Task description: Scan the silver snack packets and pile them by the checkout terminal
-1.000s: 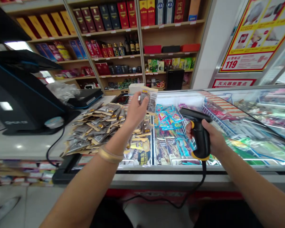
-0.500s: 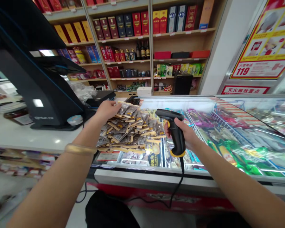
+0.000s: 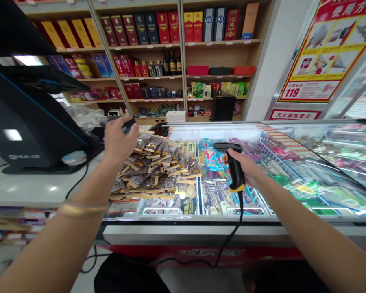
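Note:
My right hand [image 3: 249,171] is closed round the grip of a black and yellow barcode scanner [image 3: 232,162], held over the glass lid of a chest freezer [image 3: 201,228]. The scanner's cable [image 3: 232,244] hangs down in front of the freezer. A heap of small tan and silver snack packets [image 3: 158,167] lies on the lid's left part. My left hand [image 3: 118,139] hovers over the heap's back left corner with its fingers curled. A small dark thing shows at its fingertips, and I cannot tell whether the hand holds it.
A black till terminal [image 3: 27,122] stands on the white counter [image 3: 24,188] at the left, with a cord trailing off it. Wrapped ice creams [image 3: 215,191] fill the freezer's baskets. Shelves of boxes and bottles [image 3: 171,53] line the back wall.
My left hand held a packet up, laid it on the heap, then moved left and up to the heap's back corner. The scanner stayed in my right hand and dropped a little.

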Available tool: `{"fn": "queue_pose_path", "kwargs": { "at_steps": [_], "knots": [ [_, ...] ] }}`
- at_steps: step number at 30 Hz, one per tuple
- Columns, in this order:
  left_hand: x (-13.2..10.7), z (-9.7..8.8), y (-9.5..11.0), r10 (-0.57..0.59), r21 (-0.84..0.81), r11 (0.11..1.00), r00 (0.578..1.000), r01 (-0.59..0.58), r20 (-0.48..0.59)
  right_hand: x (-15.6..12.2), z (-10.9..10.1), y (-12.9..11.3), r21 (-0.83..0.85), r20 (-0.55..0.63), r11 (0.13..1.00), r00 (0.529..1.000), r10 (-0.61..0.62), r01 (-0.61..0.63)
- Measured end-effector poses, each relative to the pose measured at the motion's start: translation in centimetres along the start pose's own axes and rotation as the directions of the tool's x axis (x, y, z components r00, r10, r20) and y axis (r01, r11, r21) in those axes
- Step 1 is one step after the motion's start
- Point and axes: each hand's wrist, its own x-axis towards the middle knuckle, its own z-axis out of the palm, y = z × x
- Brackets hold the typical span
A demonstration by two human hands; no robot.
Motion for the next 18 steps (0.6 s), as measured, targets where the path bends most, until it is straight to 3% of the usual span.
{"fn": "queue_pose_path", "kwargs": {
  "at_steps": [2,5,8,11,14,18],
  "knots": [
    [-1.1,0.2,1.7,0.120,-0.046,0.991,0.984,-0.127,-0.129,0.6,-1.9,-0.1,-0.226,-0.097,0.974,0.994,-0.046,0.023],
    [-3.9,1.4,4.9,0.308,-0.122,0.935,0.934,-0.332,-0.182,1.2,-4.1,-0.1,-0.623,-0.155,0.782,0.983,-0.095,-0.023],
    [-7.9,4.0,7.3,0.428,-0.241,0.871,0.902,-0.429,-0.057,1.5,-4.8,0.0,-0.767,-0.179,0.635,0.981,-0.070,-0.094],
    [-11.7,6.9,8.5,0.511,-0.379,0.809,0.857,-0.449,0.076,1.6,-4.1,0.4,-0.863,-0.180,0.493,0.980,-0.088,-0.114],
    [-14.3,8.9,9.0,0.595,-0.498,0.753,0.769,-0.431,0.233,1.8,-3.0,1.3,-0.913,-0.148,0.399,0.979,-0.141,-0.081],
    [-15.5,9.6,9.2,0.651,-0.572,0.720,0.666,-0.392,0.364,1.6,-2.1,2.1,-0.945,-0.093,0.325,0.983,-0.160,-0.037]
  ]
}}
